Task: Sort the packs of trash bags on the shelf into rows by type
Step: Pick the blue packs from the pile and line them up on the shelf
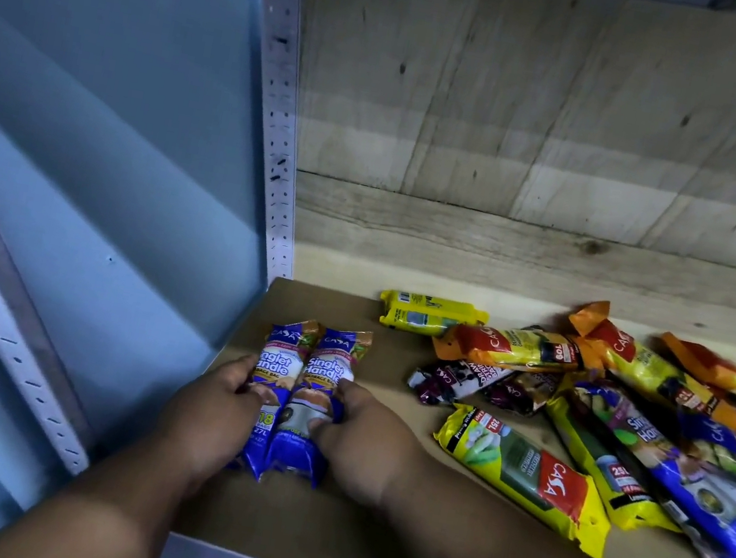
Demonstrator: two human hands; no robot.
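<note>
Head view, shelf contents as you face them:

1. Shelf [312, 529]: brown board, wood-plank back wall [557, 115], perforated metal upright [280, 125] at the left rear corner.

2. Two blue "Singlet Handle" packs, side by side and touching along their long edges, at the left end of the shelf, labels up, top ends toward the back wall. Left blue pack [270, 389]; right blue pack [317, 402].

3. Your left hand [210, 408]: fingers curled against the outer left edge of the left blue pack, thumb on top of it. It holds that pack.

4. Your right hand [364, 440]: fingers curled onto the right edge and face of the right blue pack, gripping it. The two hands squeeze the pair together between them.

5. Unsorted heap to the right, well apart from the blue pair:
 - small yellow pack [429, 313], rearmost, lying crosswise;
 - orange-and-yellow pack [511, 348], just in front of it, touching;
 - dark purple pack [456, 378], tilted, partly under the orange one;
 - large yellow pack with a red CASA patch [528, 474], nearest the front edge, lying diagonally;
 - another blue Singlet pack [668, 459], lying diagonally across the heap;
 - further orange packs [654, 373] at the far right, overlapping; their count cannot be told as the frame cuts them off.
</note>
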